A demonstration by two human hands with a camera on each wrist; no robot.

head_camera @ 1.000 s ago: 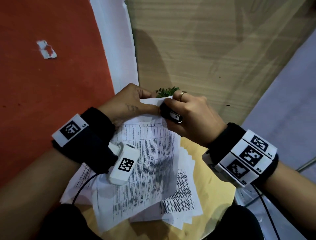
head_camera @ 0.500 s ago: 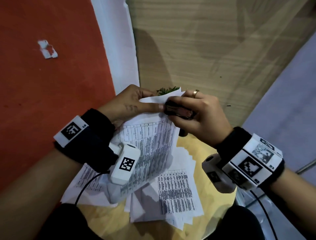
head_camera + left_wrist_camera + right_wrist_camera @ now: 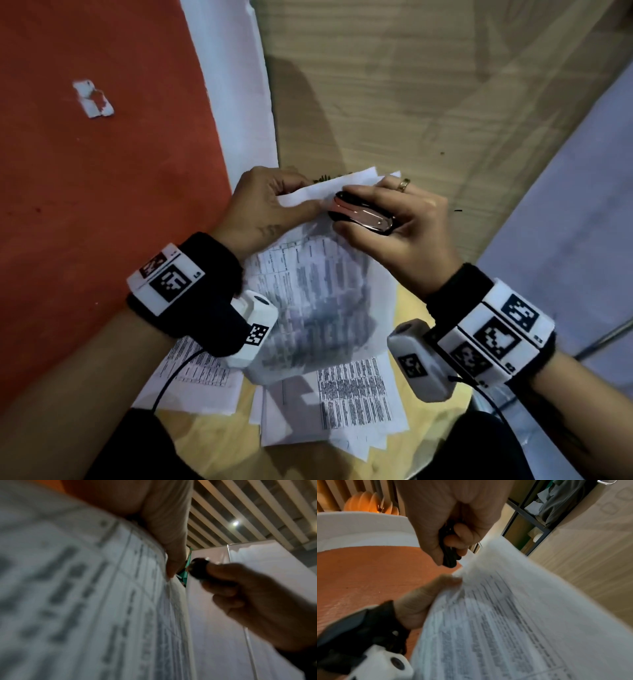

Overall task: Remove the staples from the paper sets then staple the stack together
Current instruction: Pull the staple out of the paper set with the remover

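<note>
A paper set [image 3: 308,274] is pinched by the left hand [image 3: 260,205], a staple remover [image 3: 359,214] gripped by the right hand [image 3: 404,233]; loose sheets [image 3: 352,394] lie unstapled on the surface [image 3: 421,442].

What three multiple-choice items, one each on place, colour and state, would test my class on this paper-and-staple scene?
1. Where does the left hand pinch the held paper set?
A top corner
B bottom edge
C middle

2. What colour is the floor on the left?
A blue
B red-orange
C black

3. What is the right hand doing?
A lying flat
B hanging free
C gripping the staple remover

Answers: 1 A, the fingers meet at the corner. 2 B, the head view shows it. 3 C, the fingers curl round it.
</note>
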